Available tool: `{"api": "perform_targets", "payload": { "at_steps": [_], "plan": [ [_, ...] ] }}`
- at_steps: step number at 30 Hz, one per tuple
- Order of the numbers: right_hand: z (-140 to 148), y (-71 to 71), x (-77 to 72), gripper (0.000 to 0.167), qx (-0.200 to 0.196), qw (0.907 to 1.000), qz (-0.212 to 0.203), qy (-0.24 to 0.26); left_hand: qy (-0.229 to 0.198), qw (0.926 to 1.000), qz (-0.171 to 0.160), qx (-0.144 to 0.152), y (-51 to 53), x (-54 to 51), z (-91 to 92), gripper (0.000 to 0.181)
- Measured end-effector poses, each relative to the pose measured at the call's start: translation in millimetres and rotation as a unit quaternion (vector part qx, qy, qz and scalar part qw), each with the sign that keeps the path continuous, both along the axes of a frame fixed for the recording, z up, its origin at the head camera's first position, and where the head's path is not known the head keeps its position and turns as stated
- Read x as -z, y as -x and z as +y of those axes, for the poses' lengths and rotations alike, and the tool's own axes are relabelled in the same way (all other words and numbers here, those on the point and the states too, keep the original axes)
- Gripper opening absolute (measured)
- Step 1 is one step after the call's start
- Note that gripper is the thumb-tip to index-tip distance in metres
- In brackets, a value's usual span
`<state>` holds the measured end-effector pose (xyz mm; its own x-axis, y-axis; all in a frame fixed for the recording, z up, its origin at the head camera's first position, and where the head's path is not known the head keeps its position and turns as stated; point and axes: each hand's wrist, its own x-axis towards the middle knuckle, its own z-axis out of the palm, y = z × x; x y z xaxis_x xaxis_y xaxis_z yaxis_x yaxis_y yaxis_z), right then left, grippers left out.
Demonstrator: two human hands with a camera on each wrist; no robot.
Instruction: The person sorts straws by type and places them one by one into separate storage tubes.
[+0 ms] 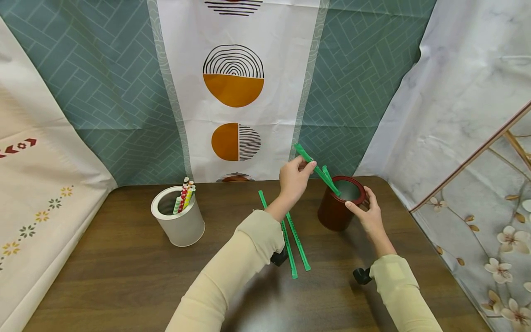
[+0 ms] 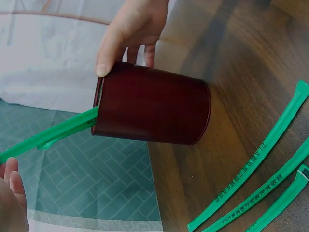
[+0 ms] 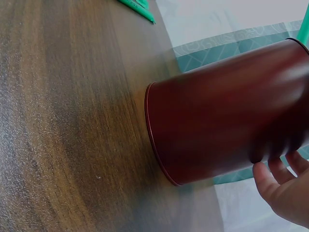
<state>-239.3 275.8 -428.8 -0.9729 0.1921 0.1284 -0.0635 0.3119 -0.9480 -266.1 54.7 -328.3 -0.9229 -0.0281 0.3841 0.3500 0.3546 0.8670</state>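
Observation:
My left hand (image 1: 294,179) pinches the upper end of a green wrapped straw (image 1: 304,153). The straw slants down into a dark red cylindrical holder (image 1: 334,213), which stands upright on the table. A second green straw (image 1: 326,170) sticks out of it beside the first. With the thumb at the rim and the fingers round the far side, my right hand (image 1: 369,214) holds this holder. In the left wrist view, green straws (image 2: 260,166) with printed lettering lie on the table; in the head view my left forearm partly covers them.
To the left stands a white cylindrical holder (image 1: 182,230) with several patterned paper straws (image 1: 184,196) leaning inside. The brown wooden table (image 1: 124,267) ends at a patterned cloth backdrop (image 1: 120,106). Fabric also hangs along the left and right sides.

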Motion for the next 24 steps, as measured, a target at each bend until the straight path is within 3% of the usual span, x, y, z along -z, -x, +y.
{"api": "perform_targets", "payload": {
  "at_steps": [11,19,24],
  "plan": [
    [0,-0.1,-0.1,0.072,0.002,1.0,0.0,0.006,0.056,0.9983,-0.013,0.004,-0.3,14.9,7.3,0.025],
    [0,-0.3,0.1,0.073,-0.001,1.0,-0.002,0.005,0.099,0.9918,-0.062,0.051,-0.7,29.0,5.5,0.028],
    [0,-0.5,-0.4,0.073,-0.002,1.0,-0.003,0.001,0.102,0.988,-0.091,0.071,-2.4,40.4,-1.5,0.032]
  ]
}}
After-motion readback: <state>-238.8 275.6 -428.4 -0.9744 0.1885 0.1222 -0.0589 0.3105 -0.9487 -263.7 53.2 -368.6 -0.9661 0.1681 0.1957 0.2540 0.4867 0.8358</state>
